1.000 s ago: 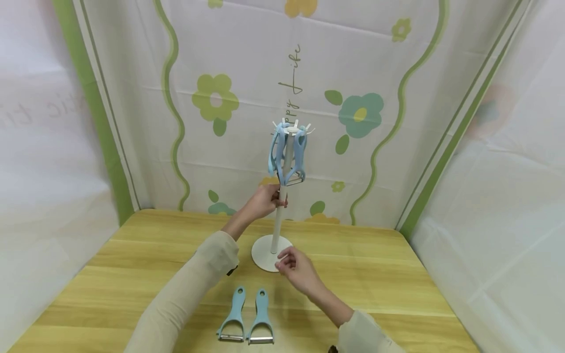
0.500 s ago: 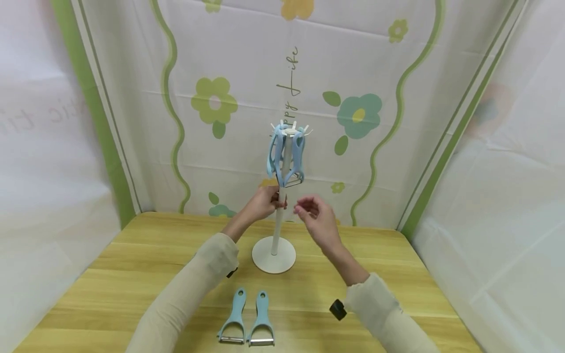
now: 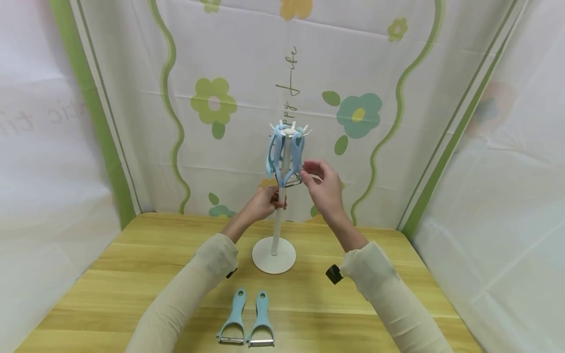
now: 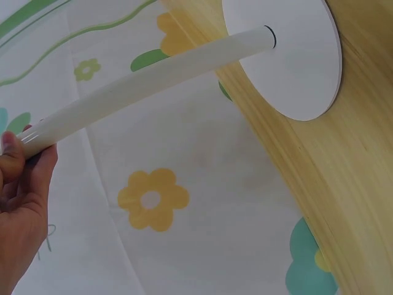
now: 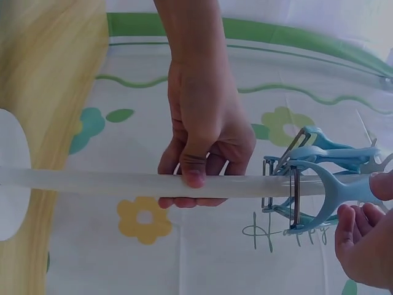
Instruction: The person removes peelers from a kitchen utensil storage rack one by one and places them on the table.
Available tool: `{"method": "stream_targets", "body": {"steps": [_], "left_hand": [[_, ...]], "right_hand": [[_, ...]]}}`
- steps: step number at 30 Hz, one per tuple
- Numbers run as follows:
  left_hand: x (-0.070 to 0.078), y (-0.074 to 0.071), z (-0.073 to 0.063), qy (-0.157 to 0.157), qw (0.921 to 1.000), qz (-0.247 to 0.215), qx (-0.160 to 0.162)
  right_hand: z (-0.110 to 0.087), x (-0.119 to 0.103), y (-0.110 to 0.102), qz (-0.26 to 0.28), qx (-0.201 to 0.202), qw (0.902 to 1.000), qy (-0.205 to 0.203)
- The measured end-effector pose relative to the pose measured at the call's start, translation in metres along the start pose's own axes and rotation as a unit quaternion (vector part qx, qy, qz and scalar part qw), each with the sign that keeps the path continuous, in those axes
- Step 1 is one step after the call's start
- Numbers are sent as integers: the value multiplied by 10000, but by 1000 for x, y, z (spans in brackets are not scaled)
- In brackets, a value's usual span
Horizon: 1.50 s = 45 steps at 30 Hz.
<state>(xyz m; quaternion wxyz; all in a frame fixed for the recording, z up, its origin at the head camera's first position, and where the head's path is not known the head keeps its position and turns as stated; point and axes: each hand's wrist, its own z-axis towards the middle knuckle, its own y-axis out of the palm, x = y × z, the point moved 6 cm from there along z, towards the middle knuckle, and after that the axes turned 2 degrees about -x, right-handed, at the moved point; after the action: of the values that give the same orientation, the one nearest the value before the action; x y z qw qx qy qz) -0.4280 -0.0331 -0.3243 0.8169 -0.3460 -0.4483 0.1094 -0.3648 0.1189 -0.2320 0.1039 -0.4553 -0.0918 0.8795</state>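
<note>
A white stand has a round base (image 3: 273, 256) on the table and a slim pole (image 4: 147, 77) topped by a ring of prongs (image 3: 290, 131). Several blue Y-shaped peelers (image 5: 331, 192) hang from the prongs, blades downward. My left hand (image 3: 264, 202) grips the pole just below them, thumb on one side and fingers on the other. Beside the hanging peelers is my right hand (image 3: 325, 189), fingers loosely bent, thumb close to one peeler; whether it touches is unclear. Two more blue peelers, a left one (image 3: 236, 316) and a right one (image 3: 262, 318), lie side by side on the table.
The wooden table (image 3: 167, 255) reaches back to a white curtain (image 3: 265, 59) printed with flowers. More white cloth hangs at both sides. A small black object (image 3: 334, 274) is at the right sleeve's cuff.
My right hand has risen from near the stand's base up to the right side of the hanging peelers. The left hand keeps its grip on the pole, and the peelers on the table stay put.
</note>
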Motion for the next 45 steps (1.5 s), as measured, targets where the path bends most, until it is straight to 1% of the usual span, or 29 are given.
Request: {"method": "stream_targets", "body": {"steps": [4, 8, 14, 18, 29, 37, 45], "left_hand": [[-1, 0, -1, -39, 10000, 37, 35], [-1, -1, -2, -68, 9999, 58, 50], [1, 0, -1, 42, 10000, 31, 17], [2, 1, -1, 83, 10000, -24, 10], [3, 1, -1, 31, 10000, -2, 3], [3, 0, -1, 51, 10000, 19, 17], [4, 0, -2, 133, 9999, 75, 49]], "right_hand": [[9, -4, 6, -109, 6, 9999, 14], [17, -3, 10, -60, -24, 9997, 220], [28, 4, 10, 301, -79, 9969, 726], [30, 7, 9, 470, -94, 9950, 881], [30, 4, 10, 533, -215, 9948, 841], [29, 1, 7, 533, -135, 9946, 882], [29, -9, 0, 873, -9, 9927, 836]]}}
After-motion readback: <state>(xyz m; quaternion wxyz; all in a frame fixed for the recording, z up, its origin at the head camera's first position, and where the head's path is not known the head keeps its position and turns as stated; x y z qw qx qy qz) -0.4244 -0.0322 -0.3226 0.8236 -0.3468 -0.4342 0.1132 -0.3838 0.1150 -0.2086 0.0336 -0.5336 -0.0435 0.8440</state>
